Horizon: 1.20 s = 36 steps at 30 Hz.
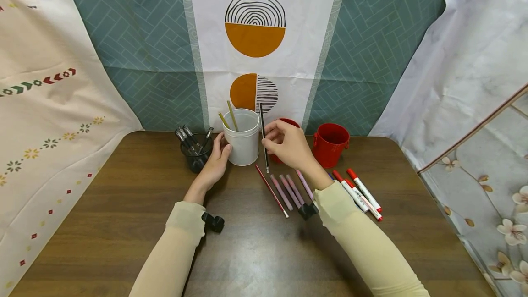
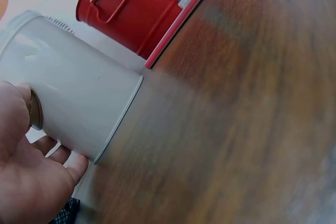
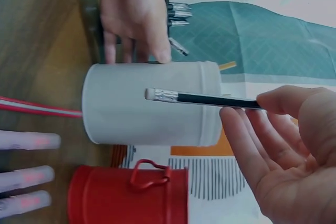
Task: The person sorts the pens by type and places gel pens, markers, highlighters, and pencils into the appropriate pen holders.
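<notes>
A white metal bucket (image 1: pixel 244 148) stands upright at the back of the table, with two yellowish pencils (image 1: pixel 233 116) leaning out of its mouth. My left hand (image 1: pixel 214 164) holds the bucket's left side, thumb toward me and fingers reaching round behind. My right hand (image 1: pixel 290 145) pinches a black pencil (image 3: pixel 210 99) between thumb and fingertips, just right of the bucket. The pencil is nearly vertical, its white eraser end pointing down. On the table in front of the bucket lies a red pencil (image 1: pixel 272 191).
Left of the bucket is a black mesh cup (image 1: pixel 194 162) of dark pens. Two red buckets stand to the right, one (image 1: pixel 331 145) in full view, the other partly behind my right hand. Several pink-purple tubes (image 1: pixel 282 191) and red-capped white markers (image 1: pixel 365 191) lie on the table.
</notes>
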### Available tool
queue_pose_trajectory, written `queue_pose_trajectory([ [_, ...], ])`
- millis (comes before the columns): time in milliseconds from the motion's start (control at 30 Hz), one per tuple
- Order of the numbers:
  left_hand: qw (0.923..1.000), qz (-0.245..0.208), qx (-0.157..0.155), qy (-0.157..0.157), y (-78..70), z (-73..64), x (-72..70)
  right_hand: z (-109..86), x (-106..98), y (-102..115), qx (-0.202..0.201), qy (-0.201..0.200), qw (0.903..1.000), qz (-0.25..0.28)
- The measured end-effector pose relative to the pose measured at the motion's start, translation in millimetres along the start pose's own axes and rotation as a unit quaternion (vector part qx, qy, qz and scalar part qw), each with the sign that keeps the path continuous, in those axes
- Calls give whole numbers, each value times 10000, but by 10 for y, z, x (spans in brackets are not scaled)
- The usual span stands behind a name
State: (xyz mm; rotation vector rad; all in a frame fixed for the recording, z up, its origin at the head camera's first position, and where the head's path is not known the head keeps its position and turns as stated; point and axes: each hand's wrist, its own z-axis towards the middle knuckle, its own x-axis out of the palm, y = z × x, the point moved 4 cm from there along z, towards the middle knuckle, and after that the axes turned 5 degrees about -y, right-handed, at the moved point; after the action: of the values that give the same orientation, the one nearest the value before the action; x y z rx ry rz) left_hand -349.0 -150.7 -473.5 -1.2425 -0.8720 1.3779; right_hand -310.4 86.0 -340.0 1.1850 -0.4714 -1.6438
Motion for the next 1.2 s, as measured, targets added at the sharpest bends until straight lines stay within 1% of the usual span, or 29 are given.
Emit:
queue_pose_trajectory([
  [267, 10000, -20, -12, 2, 4, 4, 7, 219, -106, 125, -142, -310, 9994, 87],
  [500, 10000, 12, -43, 11, 9, 13, 17, 406, -174, 193, -226, -687, 9973, 131],
  [667, 10000, -25, -30, 28, 17, 2, 3, 536, -131, 223, -308, -897, 9953, 217],
  [867, 10000, -21, 24, 15, 30, -6, -24, 695, -39, 288, -357, -1007, 9934, 420],
  [1100, 10000, 66, -47, -6, 37, -3, -15, 781, 56, 323, -453, -1106, 9916, 496],
  [1200, 9999, 86, -53, -19, 20, -6, -4, 799, 99, 311, -392, -1072, 9927, 395],
])
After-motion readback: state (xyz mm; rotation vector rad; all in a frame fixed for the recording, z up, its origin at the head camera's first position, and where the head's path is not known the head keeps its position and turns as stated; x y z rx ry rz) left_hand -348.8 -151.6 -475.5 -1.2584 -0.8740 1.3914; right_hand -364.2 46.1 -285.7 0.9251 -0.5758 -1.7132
